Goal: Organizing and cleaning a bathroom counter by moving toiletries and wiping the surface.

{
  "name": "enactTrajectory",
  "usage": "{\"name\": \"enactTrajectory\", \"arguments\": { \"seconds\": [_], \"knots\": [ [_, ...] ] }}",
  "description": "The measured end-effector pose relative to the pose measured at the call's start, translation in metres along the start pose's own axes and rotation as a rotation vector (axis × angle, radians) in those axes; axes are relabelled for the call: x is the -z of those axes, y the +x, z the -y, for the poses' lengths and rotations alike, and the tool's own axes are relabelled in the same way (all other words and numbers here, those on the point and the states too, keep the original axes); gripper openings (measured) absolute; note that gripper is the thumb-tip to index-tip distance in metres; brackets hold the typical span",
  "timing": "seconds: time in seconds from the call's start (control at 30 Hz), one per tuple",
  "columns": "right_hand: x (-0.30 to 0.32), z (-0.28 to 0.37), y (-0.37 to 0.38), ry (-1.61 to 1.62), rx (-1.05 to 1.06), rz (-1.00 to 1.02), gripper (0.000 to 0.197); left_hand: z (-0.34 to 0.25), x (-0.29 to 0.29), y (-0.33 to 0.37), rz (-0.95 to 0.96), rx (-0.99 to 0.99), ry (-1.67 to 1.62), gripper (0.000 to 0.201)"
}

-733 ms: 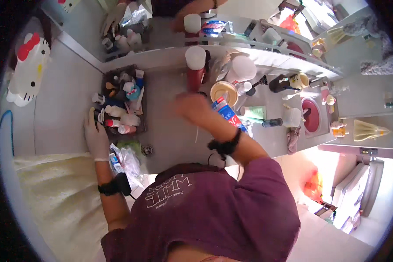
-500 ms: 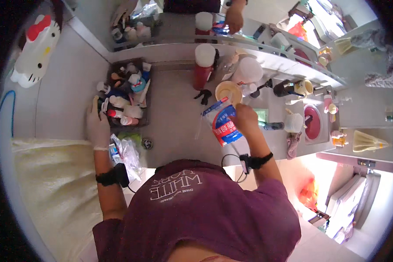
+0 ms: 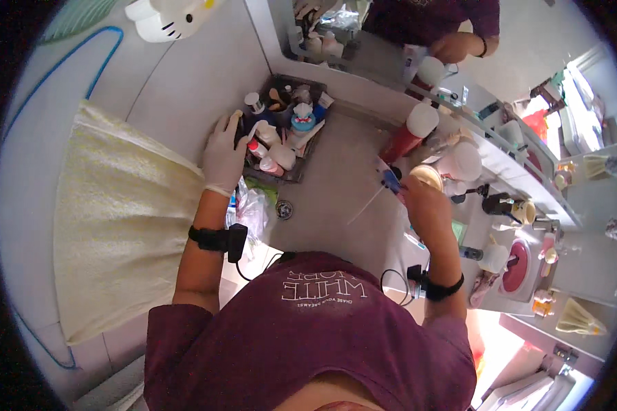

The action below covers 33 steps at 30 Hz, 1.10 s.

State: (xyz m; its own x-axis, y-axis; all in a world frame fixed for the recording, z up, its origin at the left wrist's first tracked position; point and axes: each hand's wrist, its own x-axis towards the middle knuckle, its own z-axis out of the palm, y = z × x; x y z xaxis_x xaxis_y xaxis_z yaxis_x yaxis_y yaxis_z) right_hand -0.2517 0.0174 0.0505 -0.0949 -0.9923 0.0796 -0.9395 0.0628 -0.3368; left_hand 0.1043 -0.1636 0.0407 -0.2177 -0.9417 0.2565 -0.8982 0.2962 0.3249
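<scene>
One hand, my right hand (image 3: 426, 209), pinches a blue-and-white packet (image 3: 391, 179), seen almost edge-on above the tabletop (image 3: 329, 198), near the red bottle (image 3: 396, 145). I judge this packet light, soft and rather slippery, so its flat edge is a good place for holding. My gloved left hand (image 3: 225, 156) rests at the side of the dark tray (image 3: 304, 164); whether it grasps something, I cannot tell.

Pale tiled wall (image 3: 185, 89) beside a mirror (image 3: 528, 55); bright glare (image 3: 507, 353) lower right.
</scene>
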Motion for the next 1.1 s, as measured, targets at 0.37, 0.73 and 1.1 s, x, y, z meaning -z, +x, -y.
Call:
{"name": "enactTrajectory", "arguments": {
  "seconds": [0.37,0.73,1.1],
  "knots": [
    [-0.027,0.126,0.141,-0.167,0.860,0.193,0.010,0.016,-0.013,0.002,-0.122,-0.037,-0.021,0.039],
    [-0.138,0.201,0.193,-0.210,0.898,0.392,0.024,0.022,-0.018,0.003,-0.129,-0.030,-0.105,0.036],
    [-0.099,0.135,0.140,0.536,0.293,0.322,0.068,0.022,-0.013,0.001,-0.103,-0.038,-0.181,0.035]
  ]
}}
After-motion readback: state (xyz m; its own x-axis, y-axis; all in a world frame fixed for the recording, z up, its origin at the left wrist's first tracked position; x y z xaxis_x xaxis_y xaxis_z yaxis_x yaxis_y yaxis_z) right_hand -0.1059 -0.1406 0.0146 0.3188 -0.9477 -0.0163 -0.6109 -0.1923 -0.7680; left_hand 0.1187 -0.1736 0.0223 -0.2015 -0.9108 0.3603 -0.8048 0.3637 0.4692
